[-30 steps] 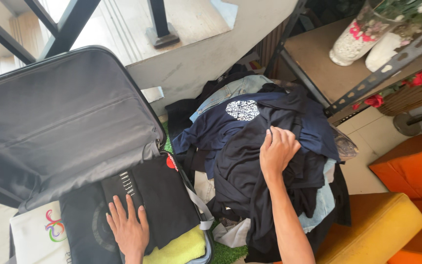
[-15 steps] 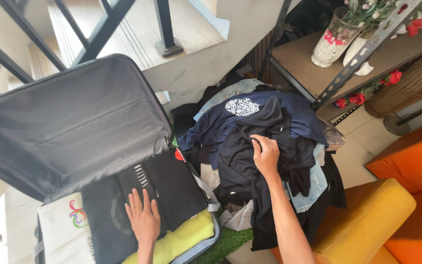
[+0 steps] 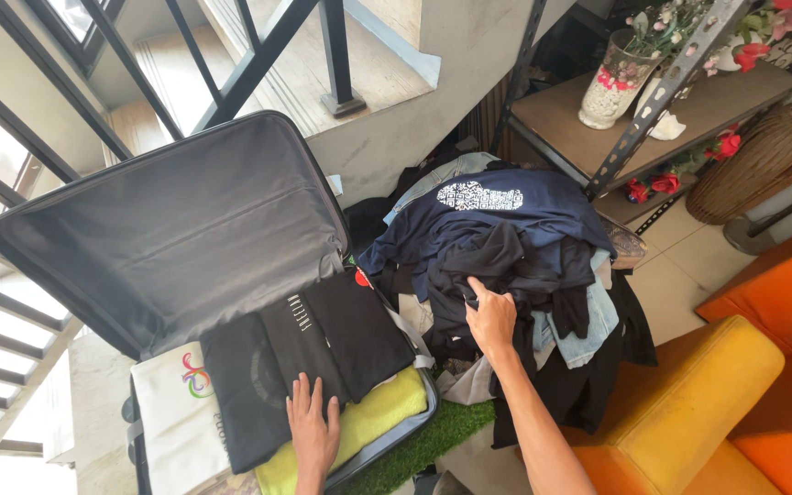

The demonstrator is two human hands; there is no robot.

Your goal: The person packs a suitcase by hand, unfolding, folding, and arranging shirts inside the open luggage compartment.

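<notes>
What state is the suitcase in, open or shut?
Open. The suitcase lid stands tilted back, exposing folded black clothes inside; the left hand rests flat on them.

I'm in a home, down in the nook under the staircase (image 3: 359,55) with its black metal railing (image 3: 258,55). Beside me a metal shelf unit (image 3: 653,105) holds a vase of flowers (image 3: 611,82) with a wicker basket (image 3: 749,170) alongside, and orange and yellow cushioned seats (image 3: 717,394) sit on the tiled floor (image 3: 676,270). An open suitcase (image 3: 185,238) and a pile of clothes (image 3: 506,247) lie on the floor.
</notes>
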